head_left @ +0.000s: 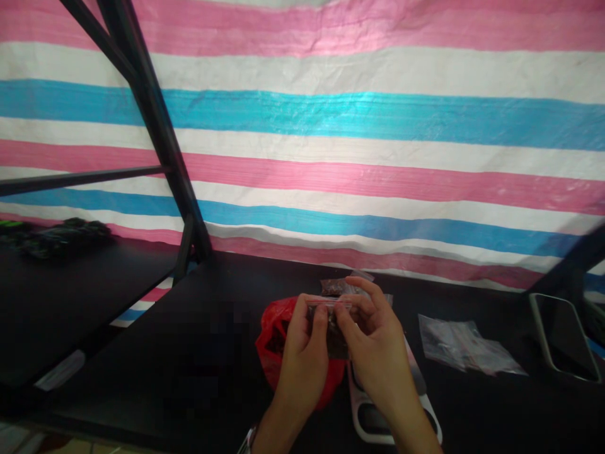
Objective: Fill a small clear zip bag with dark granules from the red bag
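Here, the left hand [302,353] and right hand [373,343] both pinch a small clear zip-seal plastic bag of dark contents [333,328], held above the black table [198,353] in front of a red plastic bag [271,343]. Press the seal strip evenly between thumbs and forefingers (contents kept below it), working along its length; the seal's state cannot be told.

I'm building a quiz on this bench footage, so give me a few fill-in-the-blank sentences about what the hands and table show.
1. Both hands, left hand and right hand, pinch a small clear ____ with a zip top.
2. Under the hands lies a crumpled plastic bag coloured ____.
3. The phone lies at the table's far ____ side.

Missing words: bag; red; right
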### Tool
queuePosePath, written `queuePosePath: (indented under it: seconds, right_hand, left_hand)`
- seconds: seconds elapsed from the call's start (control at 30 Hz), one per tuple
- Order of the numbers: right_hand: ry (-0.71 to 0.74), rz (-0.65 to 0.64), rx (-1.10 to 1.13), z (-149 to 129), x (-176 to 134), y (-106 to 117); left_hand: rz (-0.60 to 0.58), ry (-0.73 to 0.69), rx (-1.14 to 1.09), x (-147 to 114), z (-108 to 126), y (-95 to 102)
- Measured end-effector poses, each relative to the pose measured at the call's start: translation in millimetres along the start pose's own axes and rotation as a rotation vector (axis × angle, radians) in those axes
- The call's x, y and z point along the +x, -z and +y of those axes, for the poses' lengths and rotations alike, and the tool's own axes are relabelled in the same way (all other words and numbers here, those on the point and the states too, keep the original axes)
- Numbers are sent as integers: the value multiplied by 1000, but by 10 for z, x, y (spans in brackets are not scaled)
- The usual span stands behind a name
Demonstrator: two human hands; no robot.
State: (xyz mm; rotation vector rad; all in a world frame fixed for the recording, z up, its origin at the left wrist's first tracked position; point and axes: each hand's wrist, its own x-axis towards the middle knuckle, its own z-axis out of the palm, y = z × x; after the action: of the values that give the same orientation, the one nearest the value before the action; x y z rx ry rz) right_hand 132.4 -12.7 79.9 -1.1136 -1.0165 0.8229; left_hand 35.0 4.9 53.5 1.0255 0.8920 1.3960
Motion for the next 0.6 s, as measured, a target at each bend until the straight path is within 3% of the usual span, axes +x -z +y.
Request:
queuePosePath:
  seconds: [0.43,0.6]
  right_hand:
    - [63,-27,-71,37,-41,-38]
    - [59,-51,-95,9,-19,27]
  left_hand:
    - [-22,-84,8,3,46,45]
    - [-148,-61,23,28,71,79]
